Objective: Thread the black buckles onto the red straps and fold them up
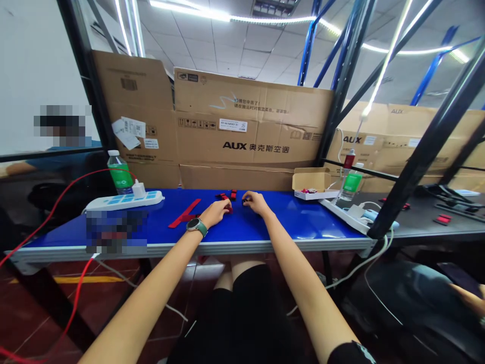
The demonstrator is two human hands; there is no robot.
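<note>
Small red and black parts on the blue worktop [265, 222]

A small red plastic piece [228, 208] lies flat at the fingertips of the left hand [216, 211], partly hidden by them. A small black piece [245, 201] is pinched at the fingertips of the right hand [256, 201]. Two short red-and-black clips [228, 195] lie side by side just behind both pieces. A long flat red strip [184, 214] lies slantwise near the left hand, apart from the rest.
</note>
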